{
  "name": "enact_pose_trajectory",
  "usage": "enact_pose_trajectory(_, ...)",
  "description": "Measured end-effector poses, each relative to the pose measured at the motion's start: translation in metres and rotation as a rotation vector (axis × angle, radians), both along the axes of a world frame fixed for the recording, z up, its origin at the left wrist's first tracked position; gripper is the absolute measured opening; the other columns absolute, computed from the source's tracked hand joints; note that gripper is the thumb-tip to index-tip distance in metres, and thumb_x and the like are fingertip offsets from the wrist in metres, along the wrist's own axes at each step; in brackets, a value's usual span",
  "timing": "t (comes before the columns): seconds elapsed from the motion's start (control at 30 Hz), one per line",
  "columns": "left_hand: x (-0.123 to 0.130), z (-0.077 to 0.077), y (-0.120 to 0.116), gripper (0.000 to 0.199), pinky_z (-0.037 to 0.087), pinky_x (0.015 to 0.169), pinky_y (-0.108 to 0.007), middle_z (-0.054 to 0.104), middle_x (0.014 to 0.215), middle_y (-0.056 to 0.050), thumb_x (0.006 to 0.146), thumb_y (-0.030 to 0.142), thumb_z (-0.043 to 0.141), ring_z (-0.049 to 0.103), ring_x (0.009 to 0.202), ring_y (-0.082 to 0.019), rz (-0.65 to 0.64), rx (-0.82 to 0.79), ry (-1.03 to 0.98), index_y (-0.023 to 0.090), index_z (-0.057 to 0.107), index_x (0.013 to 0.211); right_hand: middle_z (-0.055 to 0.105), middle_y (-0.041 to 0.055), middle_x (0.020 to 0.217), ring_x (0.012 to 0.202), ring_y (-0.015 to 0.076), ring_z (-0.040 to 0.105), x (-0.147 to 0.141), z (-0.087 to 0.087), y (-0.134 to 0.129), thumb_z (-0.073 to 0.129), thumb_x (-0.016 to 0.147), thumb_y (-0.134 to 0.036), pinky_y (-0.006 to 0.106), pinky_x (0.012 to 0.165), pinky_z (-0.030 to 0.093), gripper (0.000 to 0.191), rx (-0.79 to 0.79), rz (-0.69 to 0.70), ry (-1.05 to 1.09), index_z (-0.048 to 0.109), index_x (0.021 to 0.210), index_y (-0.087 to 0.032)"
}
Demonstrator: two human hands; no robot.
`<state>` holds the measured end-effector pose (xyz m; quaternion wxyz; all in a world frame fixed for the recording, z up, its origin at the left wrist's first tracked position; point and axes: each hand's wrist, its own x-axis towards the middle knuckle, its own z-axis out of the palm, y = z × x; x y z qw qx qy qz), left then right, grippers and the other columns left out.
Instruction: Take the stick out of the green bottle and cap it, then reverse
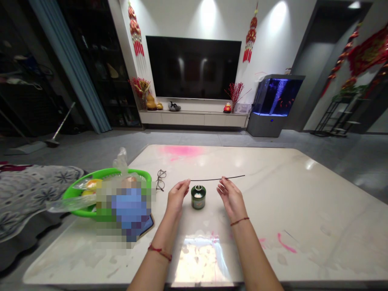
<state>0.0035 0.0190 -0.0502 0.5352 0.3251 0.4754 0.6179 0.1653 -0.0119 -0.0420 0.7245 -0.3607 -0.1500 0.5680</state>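
A thin black stick (206, 180) is stretched level between my two hands, above and just behind a small bottle. My left hand (178, 197) pinches its left end between thumb and fingertips. My right hand (230, 197) grips it further along, with a length sticking out to the right past the fingers. The dark green glass bottle (198, 198) stands upright on the table between my hands, touched by neither. Its narrow neck is uncapped, and a label on its front is too small to read.
On the pale stone table (273, 182), a green basket (68, 194) with plastic bags stands left, beside a phone (148, 224) and eyeglasses (161, 180). A blurred patch hides part of the basket. Pink stains (286, 243) mark the tabletop.
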Motion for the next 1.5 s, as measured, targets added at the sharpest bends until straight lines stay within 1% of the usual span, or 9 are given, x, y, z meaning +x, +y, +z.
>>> enact_pose_trajectory(0.23,0.005,0.002,-0.005,0.038,0.042,0.081,-0.028,0.068,0.085,-0.006,0.053,0.042,0.072,0.058,0.081,-0.015,-0.056,0.056,0.178,0.015,0.068,0.079,0.065,0.0024,0.078,0.066,0.0112,0.060,-0.005,-0.006,0.006,0.075,0.054,-0.029,0.024,0.066,0.051,0.030,-0.004,-0.043,-0.049,0.060,0.078,-0.018)
enact_pose_trajectory(0.33,0.008,0.005,-0.008,0.042,0.041,0.086,-0.030,0.067,0.096,-0.009,0.055,0.039,0.072,0.059,0.090,-0.018,-0.102,0.072,0.216,0.015,0.067,0.089,0.065,0.0027,0.078,0.065,0.0108,0.060,0.002,-0.004,0.008,0.073,0.055,-0.032,0.024,0.067,0.051,0.031,0.002,-0.129,-0.118,0.059,0.078,-0.017)
enact_pose_trajectory(0.47,0.009,0.005,-0.011,0.052,0.041,0.088,-0.031,0.062,0.110,-0.012,0.054,0.034,0.074,0.056,0.102,-0.022,-0.202,0.054,0.294,0.017,0.063,0.102,0.065,0.0009,0.076,0.060,0.0084,0.057,0.016,-0.003,0.012,0.073,0.055,-0.036,0.023,0.065,0.050,0.035,0.000,-0.276,-0.192,0.060,0.080,-0.016)
enact_pose_trajectory(0.53,0.009,0.004,-0.012,0.054,0.040,0.089,-0.031,0.061,0.111,-0.012,0.052,0.031,0.075,0.054,0.105,-0.023,-0.234,0.045,0.370,0.017,0.063,0.103,0.064,-0.0004,0.073,0.058,0.0072,0.056,0.021,-0.002,0.014,0.073,0.055,-0.037,0.022,0.064,0.049,0.036,0.006,-0.307,-0.215,0.061,0.081,-0.015)
enact_pose_trajectory(0.63,0.009,0.000,-0.012,0.056,0.039,0.091,-0.031,0.063,0.108,-0.011,0.050,0.026,0.075,0.055,0.104,-0.022,-0.252,0.039,0.460,0.016,0.062,0.104,0.063,-0.0008,0.070,0.056,0.0072,0.055,0.021,0.000,0.016,0.073,0.055,-0.038,0.023,0.063,0.049,0.036,0.028,-0.314,-0.290,0.061,0.079,-0.014)
enact_pose_trajectory(0.83,0.009,-0.006,-0.010,0.057,0.041,0.088,-0.032,0.064,0.105,-0.011,0.050,0.023,0.074,0.057,0.100,-0.023,-0.285,0.042,0.494,0.015,0.061,0.104,0.064,0.0020,0.070,0.059,0.0097,0.056,0.011,0.003,0.020,0.070,0.059,-0.039,0.025,0.061,0.048,0.034,0.077,-0.262,-0.471,0.062,0.077,-0.012)
enact_pose_trajectory(1.07,0.008,-0.008,-0.008,0.056,0.040,0.089,-0.032,0.063,0.106,-0.011,0.050,0.021,0.073,0.056,0.100,-0.022,-0.301,0.036,0.484,0.015,0.060,0.104,0.065,0.0046,0.072,0.067,0.0139,0.059,-0.005,0.000,0.025,0.068,0.060,-0.039,0.027,0.063,0.048,0.032,0.114,-0.130,-0.534,0.062,0.077,-0.012)
enact_pose_trajectory(1.3,0.008,-0.010,-0.007,0.056,0.041,0.088,-0.034,0.064,0.104,-0.011,0.049,0.021,0.073,0.057,0.099,-0.023,-0.298,0.049,0.468,0.015,0.060,0.103,0.065,0.0043,0.070,0.065,0.0145,0.059,-0.024,-0.008,0.027,0.065,0.062,-0.039,0.027,0.060,0.048,0.029,0.174,0.012,-0.621,0.063,0.075,-0.013)
enact_pose_trajectory(1.5,0.007,-0.015,-0.003,0.054,0.041,0.088,-0.035,0.065,0.100,-0.010,0.047,0.020,0.073,0.057,0.098,-0.023,-0.310,0.078,0.446,0.015,0.061,0.100,0.065,0.0041,0.069,0.064,0.0150,0.059,-0.029,-0.015,0.029,0.063,0.064,-0.037,0.028,0.062,0.048,0.024,0.193,0.047,-0.755,0.064,0.071,-0.014)
